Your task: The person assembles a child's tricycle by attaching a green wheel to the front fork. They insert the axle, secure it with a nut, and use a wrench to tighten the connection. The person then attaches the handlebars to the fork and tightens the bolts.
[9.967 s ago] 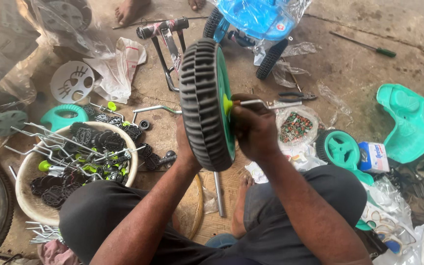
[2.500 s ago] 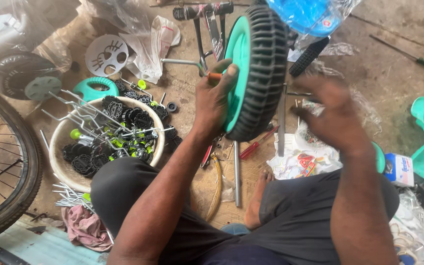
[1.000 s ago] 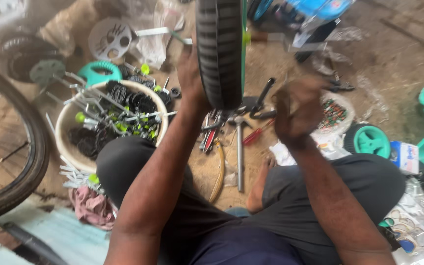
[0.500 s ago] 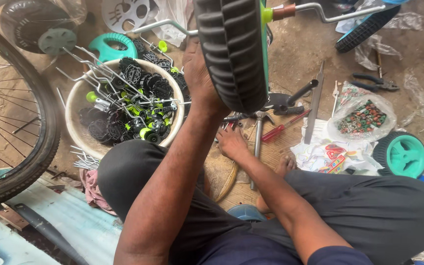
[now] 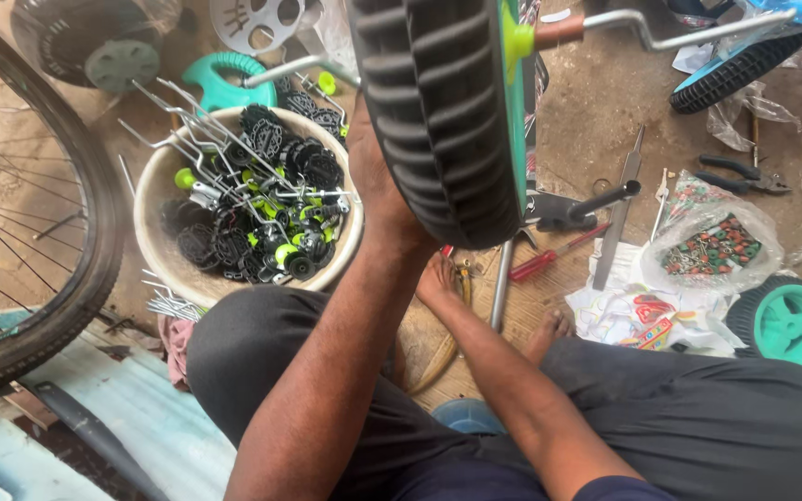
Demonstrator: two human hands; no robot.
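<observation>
Left hand (image 5: 378, 176) grips the wheel (image 5: 443, 111) upright. Right hand (image 5: 438, 278) reaches under it, near the red screwdriver (image 5: 554, 255).

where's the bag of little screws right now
In the head view the clear bag of small hardware lies on the ground at the right, just above the small teal wheel and below the pliers.

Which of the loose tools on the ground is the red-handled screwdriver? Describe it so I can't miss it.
Start at the big black tyre with the green hub held up by the left hand. Just below its lower edge, on the ground, lies the screwdriver, slanting beside a metal rod. It is the only red-handled tool there.
</observation>
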